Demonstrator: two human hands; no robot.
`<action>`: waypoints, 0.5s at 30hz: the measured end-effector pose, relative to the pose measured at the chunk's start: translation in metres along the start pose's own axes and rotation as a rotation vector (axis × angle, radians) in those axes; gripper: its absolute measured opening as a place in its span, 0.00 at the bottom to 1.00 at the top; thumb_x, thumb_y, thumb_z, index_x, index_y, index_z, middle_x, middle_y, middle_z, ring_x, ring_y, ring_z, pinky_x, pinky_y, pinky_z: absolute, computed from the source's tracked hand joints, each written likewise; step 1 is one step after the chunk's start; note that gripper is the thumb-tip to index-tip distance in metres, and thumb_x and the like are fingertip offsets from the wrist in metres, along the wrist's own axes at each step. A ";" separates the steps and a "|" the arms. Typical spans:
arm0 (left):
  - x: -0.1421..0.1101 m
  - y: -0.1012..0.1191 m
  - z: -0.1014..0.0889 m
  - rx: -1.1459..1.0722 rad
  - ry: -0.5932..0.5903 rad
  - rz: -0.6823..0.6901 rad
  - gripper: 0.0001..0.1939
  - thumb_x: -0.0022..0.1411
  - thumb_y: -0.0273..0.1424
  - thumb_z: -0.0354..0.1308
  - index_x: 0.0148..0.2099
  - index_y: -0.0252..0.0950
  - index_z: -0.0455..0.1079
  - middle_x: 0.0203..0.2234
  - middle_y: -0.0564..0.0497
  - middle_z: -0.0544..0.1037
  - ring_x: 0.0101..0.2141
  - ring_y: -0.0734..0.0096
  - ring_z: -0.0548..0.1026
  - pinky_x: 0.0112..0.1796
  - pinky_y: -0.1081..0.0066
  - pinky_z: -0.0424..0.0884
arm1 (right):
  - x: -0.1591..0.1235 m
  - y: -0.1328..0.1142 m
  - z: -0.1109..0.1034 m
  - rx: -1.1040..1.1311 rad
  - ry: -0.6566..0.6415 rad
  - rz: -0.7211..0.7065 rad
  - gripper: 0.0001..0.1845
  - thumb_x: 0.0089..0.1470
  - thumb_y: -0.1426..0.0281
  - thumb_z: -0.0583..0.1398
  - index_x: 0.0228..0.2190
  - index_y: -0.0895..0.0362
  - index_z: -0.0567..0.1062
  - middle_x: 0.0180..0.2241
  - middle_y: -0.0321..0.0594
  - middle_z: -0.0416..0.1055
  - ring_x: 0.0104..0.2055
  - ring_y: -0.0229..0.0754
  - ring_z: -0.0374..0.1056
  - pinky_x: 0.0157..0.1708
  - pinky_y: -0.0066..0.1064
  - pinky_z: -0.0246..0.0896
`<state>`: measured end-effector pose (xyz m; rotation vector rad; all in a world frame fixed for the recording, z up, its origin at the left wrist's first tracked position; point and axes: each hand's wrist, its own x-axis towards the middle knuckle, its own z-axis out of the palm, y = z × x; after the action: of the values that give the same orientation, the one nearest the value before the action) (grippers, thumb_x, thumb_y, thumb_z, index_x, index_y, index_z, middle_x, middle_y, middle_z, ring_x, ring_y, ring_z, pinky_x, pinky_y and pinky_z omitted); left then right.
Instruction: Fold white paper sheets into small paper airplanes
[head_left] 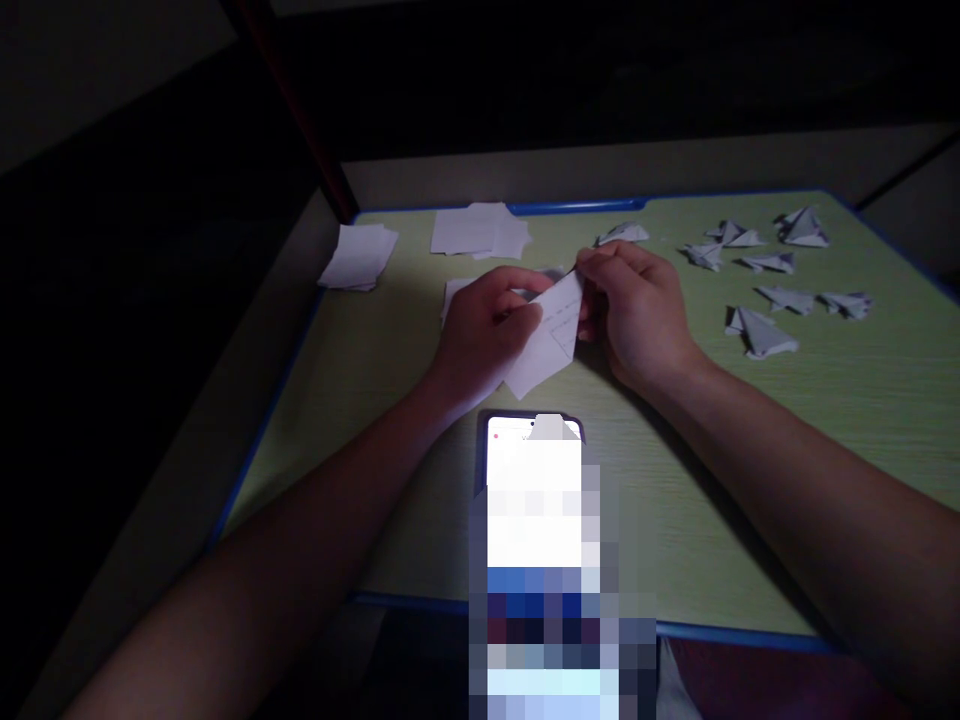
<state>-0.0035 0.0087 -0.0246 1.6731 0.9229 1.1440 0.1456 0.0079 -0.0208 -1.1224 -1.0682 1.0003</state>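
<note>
Left hand (491,325) and right hand (641,315) both grip one creased sheet (544,350) above the table (390,400) — folded papers (765,335) lie rightward, lit phone (525,470) on the near side.

A phone (534,500) glows near the green table's (420,520) near edge.

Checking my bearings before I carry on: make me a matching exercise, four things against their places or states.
1. held paper
2. phone
3. leftmost paper stack
4. table

A. screen lit up, partly pixelated
B. green top, blue edge
C. pinched by the left hand and the right hand
D. near the far left corner

Pairs: 1-C, 2-A, 3-D, 4-B
</note>
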 end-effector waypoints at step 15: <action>0.002 0.000 -0.001 -0.036 -0.007 -0.038 0.05 0.58 0.28 0.56 0.38 0.38 0.71 0.19 0.56 0.73 0.19 0.75 0.68 0.19 0.74 0.62 | -0.001 -0.004 -0.001 0.065 -0.006 -0.008 0.19 0.56 0.63 0.61 0.18 0.53 0.63 0.14 0.28 0.59 0.13 0.31 0.53 0.11 0.26 0.45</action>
<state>-0.0042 0.0105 -0.0242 1.6232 0.9208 1.1230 0.1468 0.0066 -0.0175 -1.0618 -1.0374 1.0257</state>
